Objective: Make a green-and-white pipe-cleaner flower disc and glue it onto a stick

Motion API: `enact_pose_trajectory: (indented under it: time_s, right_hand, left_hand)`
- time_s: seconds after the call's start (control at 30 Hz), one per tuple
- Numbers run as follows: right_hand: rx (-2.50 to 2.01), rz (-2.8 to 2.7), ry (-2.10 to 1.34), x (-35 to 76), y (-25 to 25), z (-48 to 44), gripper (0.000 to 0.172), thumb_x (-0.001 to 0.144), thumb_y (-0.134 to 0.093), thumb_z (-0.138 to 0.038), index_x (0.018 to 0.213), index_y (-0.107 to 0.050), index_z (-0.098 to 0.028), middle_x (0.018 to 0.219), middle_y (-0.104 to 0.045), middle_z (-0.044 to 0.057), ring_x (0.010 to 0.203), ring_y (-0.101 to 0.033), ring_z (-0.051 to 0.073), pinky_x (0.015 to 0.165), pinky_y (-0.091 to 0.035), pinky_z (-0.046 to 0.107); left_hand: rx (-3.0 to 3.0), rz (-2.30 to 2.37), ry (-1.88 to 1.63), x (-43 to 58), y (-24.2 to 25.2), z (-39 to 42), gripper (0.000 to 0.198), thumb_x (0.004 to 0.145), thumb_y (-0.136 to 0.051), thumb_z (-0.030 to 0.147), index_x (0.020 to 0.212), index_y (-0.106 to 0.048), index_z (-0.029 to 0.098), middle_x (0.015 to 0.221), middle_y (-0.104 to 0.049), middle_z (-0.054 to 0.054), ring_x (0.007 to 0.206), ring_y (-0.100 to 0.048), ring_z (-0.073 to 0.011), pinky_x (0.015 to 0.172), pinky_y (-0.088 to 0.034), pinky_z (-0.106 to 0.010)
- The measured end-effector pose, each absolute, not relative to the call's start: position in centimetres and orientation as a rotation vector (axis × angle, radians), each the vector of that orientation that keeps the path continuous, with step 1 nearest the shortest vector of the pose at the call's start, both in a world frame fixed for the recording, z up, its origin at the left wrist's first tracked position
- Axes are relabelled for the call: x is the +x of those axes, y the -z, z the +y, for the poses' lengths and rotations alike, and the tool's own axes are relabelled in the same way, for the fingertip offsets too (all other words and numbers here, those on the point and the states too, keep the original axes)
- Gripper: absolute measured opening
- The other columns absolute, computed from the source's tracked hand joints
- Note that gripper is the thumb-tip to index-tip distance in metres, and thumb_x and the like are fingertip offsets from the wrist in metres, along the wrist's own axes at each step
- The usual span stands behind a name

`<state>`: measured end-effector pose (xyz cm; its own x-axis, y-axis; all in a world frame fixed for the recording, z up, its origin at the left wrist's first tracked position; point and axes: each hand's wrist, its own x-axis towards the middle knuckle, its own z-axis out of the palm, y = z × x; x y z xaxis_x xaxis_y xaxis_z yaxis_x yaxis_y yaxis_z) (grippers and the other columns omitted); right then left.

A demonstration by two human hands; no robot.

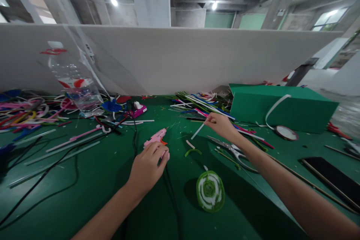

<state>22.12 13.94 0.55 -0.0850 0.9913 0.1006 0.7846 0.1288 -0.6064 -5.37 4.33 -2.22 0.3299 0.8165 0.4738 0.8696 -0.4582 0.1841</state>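
My left hand (147, 165) is closed round the handle of a pink glue gun (155, 137) that lies on the green table (84, 180), nozzle pointing up and right. My right hand (222, 124) pinches a thin white stick (197, 131) by its upper end, its lower end slanting down to the left near the gun's nozzle. A green and white coiled disc (210, 190) lies on the table below and between my hands. Small white and green pipe-cleaner pieces (192, 150) sit just above it.
Pliers or scissors (233, 152) lie under my right forearm. A green box (281, 107) with a tape roll (286, 132) stands at right, a dark phone (334, 176) nearer. Piles of coloured pipe cleaners (197, 103) and a plastic bottle (71, 78) line the back. Black cables (56, 165) cross the left.
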Motion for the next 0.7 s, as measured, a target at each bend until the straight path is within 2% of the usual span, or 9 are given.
enact_pose_trajectory:
  time_s: [0.13,0.23,0.33,0.53,0.63,0.7]
  right_hand:
    - [-1.515,-1.838,-0.950,22.9,-0.9,11.8,0.027,0.082,-0.049,-0.043,0.072,-0.051,-0.018,0.044,-0.043,-0.007,0.035,-0.041,0.009,0.041,-0.032,0.021]
    - [-1.405,-1.745,-1.183,22.8,-0.8,10.1,0.032,0.082,-0.048,-0.047,0.071,-0.052,-0.017,0.044,-0.041,-0.008,0.033,-0.036,0.007,0.037,-0.027,0.020]
    - [-1.326,-1.651,-1.338,22.8,-0.5,8.7,0.033,0.082,-0.049,-0.047,0.072,-0.054,-0.016,0.043,-0.040,-0.008,0.032,-0.033,0.005,0.035,-0.025,0.019]
    - [-1.207,-1.432,-1.525,23.7,0.6,7.2,0.031,0.082,-0.053,-0.045,0.073,-0.056,-0.016,0.042,-0.041,-0.008,0.032,-0.032,0.005,0.034,-0.020,0.018]
    - [-1.123,-1.295,-1.663,24.2,1.1,6.7,0.030,0.085,-0.048,-0.047,0.077,-0.052,-0.018,0.043,-0.038,-0.009,0.031,-0.031,0.005,0.034,-0.019,0.019]
    - [-1.069,-1.211,-1.751,24.2,1.3,6.4,0.028,0.085,-0.048,-0.046,0.078,-0.050,-0.018,0.045,-0.041,-0.009,0.033,-0.037,0.006,0.035,-0.023,0.019]
  left_hand:
    - [-2.387,-1.799,0.662,-5.4,2.3,4.4,0.018,0.086,-0.044,0.034,0.082,-0.056,0.022,0.073,-0.065,-0.003,0.069,-0.061,-0.0212,0.054,-0.041,-0.028]
    - [-2.376,-1.936,0.569,-5.2,2.5,4.4,0.022,0.085,-0.045,0.039,0.096,-0.057,0.023,0.063,-0.065,-0.001,0.054,-0.060,-0.0190,0.045,-0.032,-0.024]
    - [-2.403,-2.016,0.511,-4.8,2.6,4.4,0.031,0.086,-0.041,0.042,0.111,-0.054,0.028,0.066,-0.067,-0.001,0.057,-0.062,-0.0198,0.047,-0.032,-0.024]
    - [-2.480,-2.110,0.415,-4.7,1.8,4.4,0.029,0.086,-0.038,0.044,0.094,-0.061,0.028,0.078,-0.070,-0.002,0.066,-0.063,-0.0210,0.051,-0.033,-0.025]
    - [-2.504,-2.138,0.375,-5.3,1.0,4.4,0.025,0.083,-0.044,0.039,0.097,-0.061,0.028,0.088,-0.069,-0.004,0.075,-0.063,-0.0231,0.054,-0.034,-0.026]
    - [-2.518,-2.160,0.344,-5.7,0.5,4.5,0.026,0.082,-0.044,0.036,0.101,-0.059,0.029,0.087,-0.069,-0.003,0.073,-0.063,-0.0228,0.053,-0.033,-0.026]
